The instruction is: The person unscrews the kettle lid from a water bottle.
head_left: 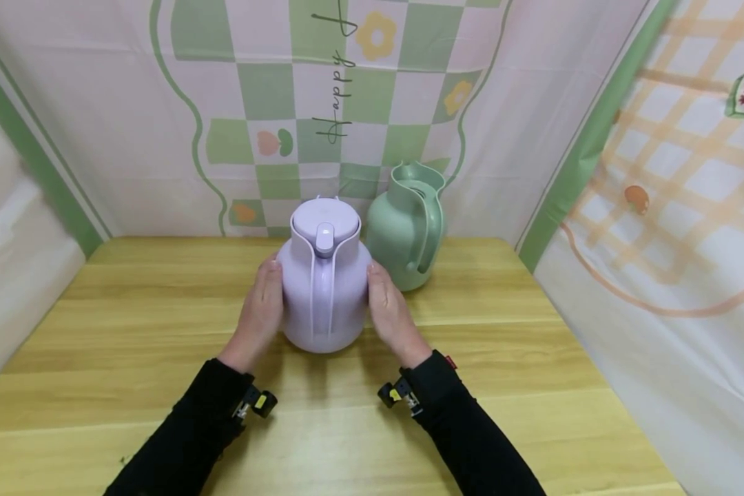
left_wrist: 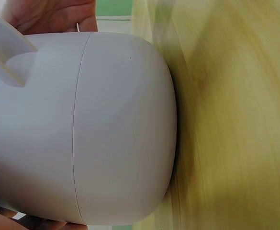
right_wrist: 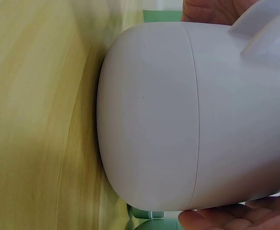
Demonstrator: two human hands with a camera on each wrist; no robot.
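A pale purple thermos jug (head_left: 324, 286) stands upright on the wooden table (head_left: 161, 331), its lid on and its handle facing me. My left hand (head_left: 263, 310) holds the left side of the body, and my right hand (head_left: 392, 310) holds the right side. In the left wrist view the jug's rounded base (left_wrist: 130, 129) sits right at the tabletop, and left-hand fingers (left_wrist: 39, 223) lie along its side. The right wrist view has right-hand fingers (right_wrist: 240, 215) curving against the lower body. Both hands' far fingers are partly hidden behind the jug.
A green jug (head_left: 397, 231) with a handle stands just behind and to the right of the purple one. A checkered cloth (head_left: 322, 96) hangs along the table's back edge. More patterned cloth (head_left: 676, 207) hangs at the right side.
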